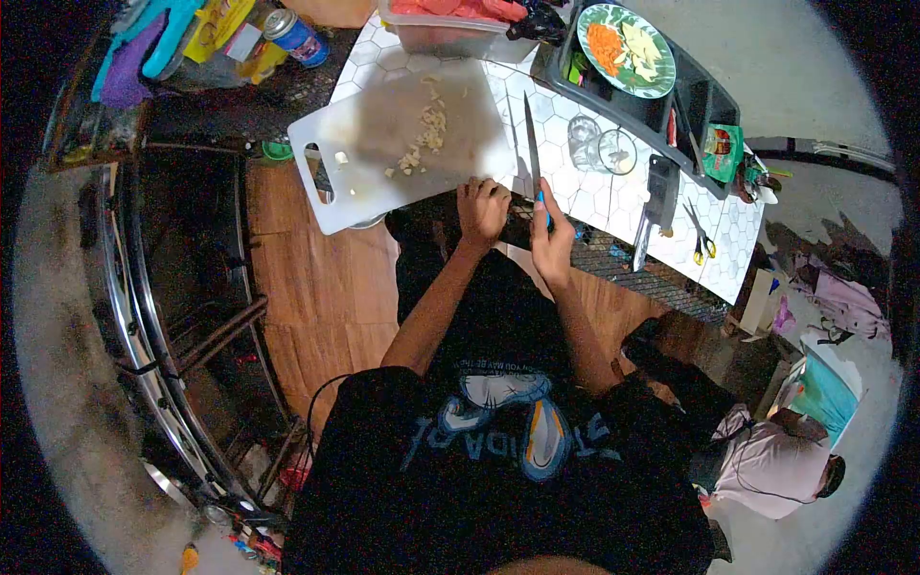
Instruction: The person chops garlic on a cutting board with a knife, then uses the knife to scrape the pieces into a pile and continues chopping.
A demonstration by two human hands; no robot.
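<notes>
My right hand [553, 240] is wrapped round the blue handle of a long knife [533, 139], its blade pointing away from me, just right of the board. At the near right edge of the white cutting board [311, 129] is my left hand [484, 213], fingers bent and drawn together. Whatever is under those fingertips is too small or hidden to make out. Pale chopped pieces [429, 129] lie in a loose trail across the board, with a few separate bits by its left end. A shadow covers much of the board.
Right of the knife stand two clear glasses [616, 151], a cleaver [659, 192] and yellow-handled scissors [704, 244]. A plate [586, 21] of orange and pale cut pieces rests on a dark tray [551, 69]. Behind the board are a plastic tub [436, 38] and a can [297, 38].
</notes>
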